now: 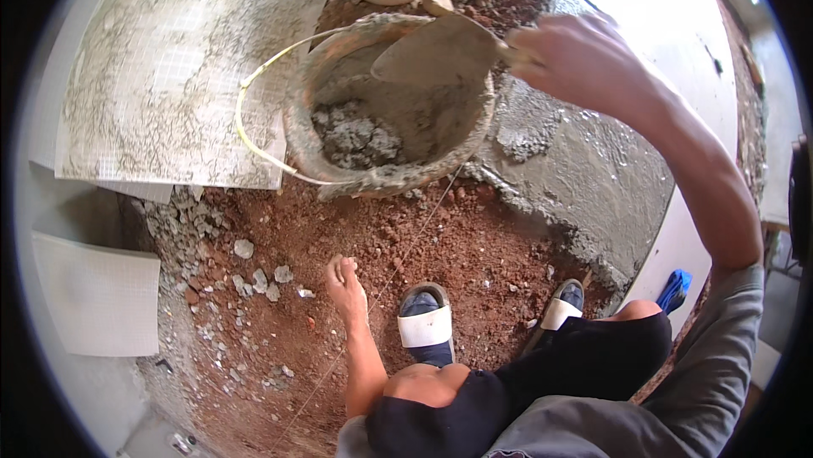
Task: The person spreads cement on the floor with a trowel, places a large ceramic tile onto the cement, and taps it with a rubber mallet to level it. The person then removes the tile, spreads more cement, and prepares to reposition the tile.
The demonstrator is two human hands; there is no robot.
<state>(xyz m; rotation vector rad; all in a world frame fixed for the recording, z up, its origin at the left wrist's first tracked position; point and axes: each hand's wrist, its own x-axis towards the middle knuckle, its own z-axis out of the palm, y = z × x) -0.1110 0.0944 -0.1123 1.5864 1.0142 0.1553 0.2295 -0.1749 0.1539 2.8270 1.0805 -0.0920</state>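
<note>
Above loose red-brown soil [500,246], the left hand [345,284] hangs half-curled, seemingly empty, and over the far-right rim of the round mortar-crusted bucket [300,113], the grey leaf-shaped trowel [440,50] points leftward from the right hand [576,60] gripping it.

Right arm [707,170] reaches forward and inward, bent at the elbow [738,262]; right hand [576,56] slightly blurred, curled tight in a grip. Left forearm [364,365] extends forward past the left knee [428,386]; left hand [345,284] lower and well apart from the right, loosely curled, exact degree of closure unclear
</note>
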